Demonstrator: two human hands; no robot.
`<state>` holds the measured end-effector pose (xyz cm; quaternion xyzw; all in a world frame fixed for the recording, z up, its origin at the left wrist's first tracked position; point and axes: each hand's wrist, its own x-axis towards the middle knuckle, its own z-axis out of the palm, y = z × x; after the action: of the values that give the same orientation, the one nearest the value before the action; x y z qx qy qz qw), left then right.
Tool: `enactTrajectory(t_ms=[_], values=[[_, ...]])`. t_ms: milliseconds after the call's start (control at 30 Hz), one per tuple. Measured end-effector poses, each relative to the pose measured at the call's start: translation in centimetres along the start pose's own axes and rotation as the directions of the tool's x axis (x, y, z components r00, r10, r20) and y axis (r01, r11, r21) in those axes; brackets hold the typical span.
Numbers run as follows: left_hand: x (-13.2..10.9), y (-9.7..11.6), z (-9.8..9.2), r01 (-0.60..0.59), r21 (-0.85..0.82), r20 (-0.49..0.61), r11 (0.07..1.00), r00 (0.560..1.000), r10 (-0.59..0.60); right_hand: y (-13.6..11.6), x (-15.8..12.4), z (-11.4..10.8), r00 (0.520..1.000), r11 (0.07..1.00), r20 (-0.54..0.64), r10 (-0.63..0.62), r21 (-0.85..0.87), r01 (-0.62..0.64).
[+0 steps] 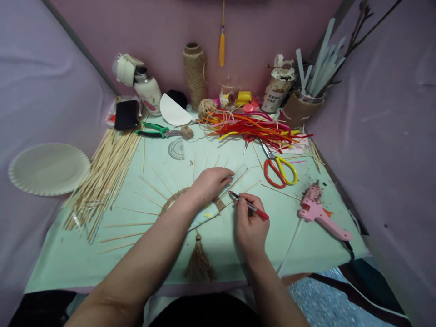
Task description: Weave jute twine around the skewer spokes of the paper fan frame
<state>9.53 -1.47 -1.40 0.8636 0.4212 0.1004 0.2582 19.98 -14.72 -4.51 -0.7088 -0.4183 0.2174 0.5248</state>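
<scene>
Two bare hands are over a half-round piece on the green table, thin sticks fanning from its curved edge. The right hand grips a red pen, tip near one stick. The left hand lies over a clear ruler; whether it grips or only presses cannot be told.
</scene>
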Motion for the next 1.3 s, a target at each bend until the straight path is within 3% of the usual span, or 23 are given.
enactTrajectory(t_ms=[333, 567, 1300], values=[[-0.1, 0.2, -0.1, -0.008, -0.037, -0.03, 0.999, 1.0, 0.007, 0.0, -0.2, -0.1, 0.998, 0.999, -0.061, -0.03, 0.033, 0.032], [-0.4, 0.2, 0.4, -0.097, -0.148, -0.054, 0.984, 0.994, 0.09, 0.5, -1.4, -1.1, 0.975, 0.986, -0.165, -0.147, 0.048, 0.157], [-0.3, 0.4, 0.9, -0.136, -0.051, 0.031, 0.989, 0.99, 0.138, 1.1, -1.8, -1.3, 0.985, 0.996, -0.148, -0.093, -0.009, 0.092]])
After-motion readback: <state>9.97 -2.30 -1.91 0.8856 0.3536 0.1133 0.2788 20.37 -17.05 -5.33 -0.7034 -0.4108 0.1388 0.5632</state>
